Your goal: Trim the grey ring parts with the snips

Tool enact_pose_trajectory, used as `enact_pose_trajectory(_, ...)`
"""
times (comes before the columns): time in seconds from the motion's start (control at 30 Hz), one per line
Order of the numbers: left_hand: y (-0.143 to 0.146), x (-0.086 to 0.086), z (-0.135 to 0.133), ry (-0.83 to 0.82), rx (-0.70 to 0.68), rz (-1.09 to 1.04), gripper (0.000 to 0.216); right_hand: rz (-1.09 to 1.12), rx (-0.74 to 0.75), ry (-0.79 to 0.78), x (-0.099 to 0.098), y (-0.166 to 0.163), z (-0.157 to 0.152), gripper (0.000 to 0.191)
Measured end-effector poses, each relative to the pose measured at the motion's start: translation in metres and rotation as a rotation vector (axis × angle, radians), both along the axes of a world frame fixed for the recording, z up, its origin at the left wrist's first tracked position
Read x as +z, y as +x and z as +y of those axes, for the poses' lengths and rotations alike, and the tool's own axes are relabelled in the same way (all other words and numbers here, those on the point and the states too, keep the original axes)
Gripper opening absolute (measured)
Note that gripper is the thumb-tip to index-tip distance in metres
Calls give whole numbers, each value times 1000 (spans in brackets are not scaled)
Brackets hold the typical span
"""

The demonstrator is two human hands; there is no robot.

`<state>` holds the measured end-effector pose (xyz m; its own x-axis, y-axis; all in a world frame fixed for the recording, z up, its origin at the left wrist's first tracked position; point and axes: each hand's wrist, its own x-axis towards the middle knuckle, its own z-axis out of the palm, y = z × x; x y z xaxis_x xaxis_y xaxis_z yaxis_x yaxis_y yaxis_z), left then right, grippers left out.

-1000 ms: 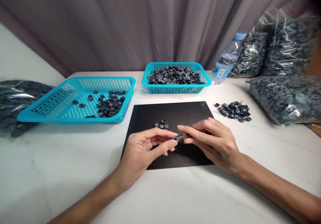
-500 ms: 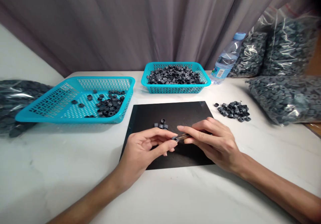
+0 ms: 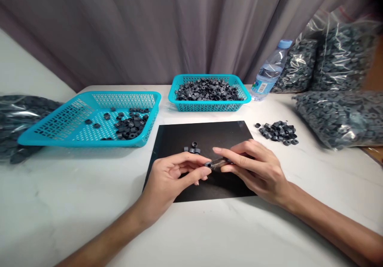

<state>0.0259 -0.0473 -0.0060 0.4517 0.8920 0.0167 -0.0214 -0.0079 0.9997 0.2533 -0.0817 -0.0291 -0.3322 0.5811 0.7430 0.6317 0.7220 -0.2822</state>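
Small dark ring (image 3: 207, 165) is over the black mat (image 3: 227, 135), loose rings (image 3: 192, 150) at its 10 o'clock; presumably light, fairly stiff, perhaps slick, best pinched by the outer wall. Left hand (image 3: 171, 176): thumb and forefinger together on it. Right hand (image 3: 261, 164): fingers clamped round a slim tool (image 3: 220, 162), pointing in from 3 o'clock.

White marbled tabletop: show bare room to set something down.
Bare: between the large turquoise plastic basket and left forearm; between both forearms, nearer than the black rectangular mat. Crowded: back right, around the clear plastic bottle and clear bags.
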Motion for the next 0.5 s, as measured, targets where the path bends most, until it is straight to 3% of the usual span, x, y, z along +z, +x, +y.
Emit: enact_pose_trajectory(0.5,-2,-1,-1,20,-11,39,11,-51,0,-52,-2,0,-1,33)
